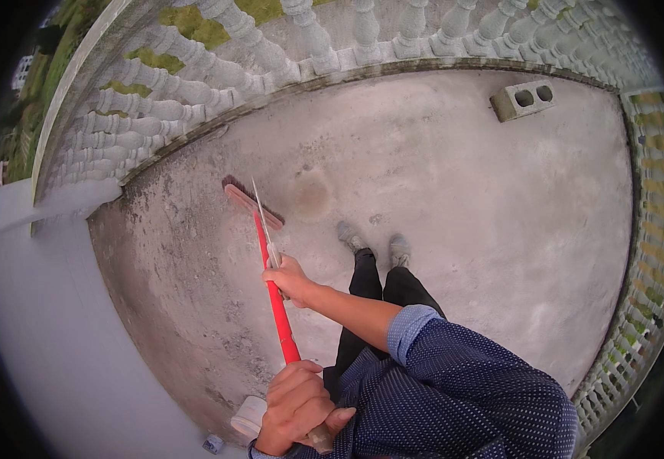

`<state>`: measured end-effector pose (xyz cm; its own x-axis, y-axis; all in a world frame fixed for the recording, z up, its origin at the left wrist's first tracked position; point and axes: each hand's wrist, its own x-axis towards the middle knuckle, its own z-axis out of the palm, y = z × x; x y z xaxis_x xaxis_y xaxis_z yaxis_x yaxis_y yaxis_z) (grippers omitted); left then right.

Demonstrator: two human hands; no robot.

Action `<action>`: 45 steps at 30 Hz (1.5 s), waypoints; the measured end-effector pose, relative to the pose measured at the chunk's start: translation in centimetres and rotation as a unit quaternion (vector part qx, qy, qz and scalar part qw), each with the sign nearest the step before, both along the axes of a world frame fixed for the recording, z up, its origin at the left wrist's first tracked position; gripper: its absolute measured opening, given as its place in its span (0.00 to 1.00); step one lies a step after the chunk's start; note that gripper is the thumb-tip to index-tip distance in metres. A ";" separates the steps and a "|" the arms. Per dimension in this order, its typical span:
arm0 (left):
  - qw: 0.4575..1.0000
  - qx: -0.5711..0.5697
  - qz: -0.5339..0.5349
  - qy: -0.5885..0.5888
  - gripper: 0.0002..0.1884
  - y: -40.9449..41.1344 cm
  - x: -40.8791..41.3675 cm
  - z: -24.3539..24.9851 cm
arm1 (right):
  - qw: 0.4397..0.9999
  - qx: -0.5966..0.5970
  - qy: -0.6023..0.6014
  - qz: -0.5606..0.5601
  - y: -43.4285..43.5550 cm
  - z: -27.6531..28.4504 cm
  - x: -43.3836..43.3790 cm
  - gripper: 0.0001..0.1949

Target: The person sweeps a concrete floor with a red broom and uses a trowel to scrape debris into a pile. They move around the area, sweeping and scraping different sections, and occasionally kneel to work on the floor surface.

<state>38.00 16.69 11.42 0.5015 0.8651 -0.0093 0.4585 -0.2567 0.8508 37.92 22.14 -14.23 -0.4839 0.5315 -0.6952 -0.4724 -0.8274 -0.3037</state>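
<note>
A long red pole slants down and away from me to a push broom head. The head is pale red with dark bristles and lies at the concrete floor. My left hand wraps the upper end of the pole, where a brownish butt sticks out below the fist. Lower down, my right hand grips the pole together with a narrow, pointed metal tool. That tool has a pale grey handle and its tip points away from me; its exact kind cannot be told edge-on.
A pale balustrade borders the concrete floor ahead and on the right. A hollow concrete block sits near the far right corner. At left stands a white wall. A white bucket and a small container lie near my left arm.
</note>
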 end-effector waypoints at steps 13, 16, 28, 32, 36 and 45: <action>0.951 -0.100 0.044 -0.288 0.10 -6.5 4.7 -8.8 | 0.928 -0.081 -0.333 -0.148 -8.6 -3.0 25.4 0.09; 0.941 -0.150 -0.001 -0.302 0.08 -6.9 6.4 -12.0 | 0.919 -0.089 -0.334 -0.188 -11.5 -5.4 29.6 0.11; 0.934 -0.108 0.243 -0.237 0.12 -13.0 -11.1 -10.2 | 0.945 -0.073 -0.318 -0.004 -12.4 -9.2 4.0 0.05; 0.954 -0.007 0.272 -0.129 0.12 -13.3 -17.1 -6.7 | 0.978 -0.051 -0.183 0.082 -11.9 -7.0 -10.2 0.06; 0.982 0.045 0.172 -0.058 0.16 -13.3 -17.7 -5.7 | 0.995 -0.051 -0.033 0.085 -12.2 -7.5 -15.6 0.09; 0.974 -0.009 0.085 -0.211 0.16 -15.1 -21.1 -0.8 | 0.992 -0.058 -0.112 0.008 -15.9 0.2 -9.8 0.11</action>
<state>16.87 1.56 10.60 0.3144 0.9372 0.1514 0.1025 -0.1920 0.9760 28.08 6.24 -14.00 -0.3179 0.4358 -0.8420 -0.3906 -0.8694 -0.3026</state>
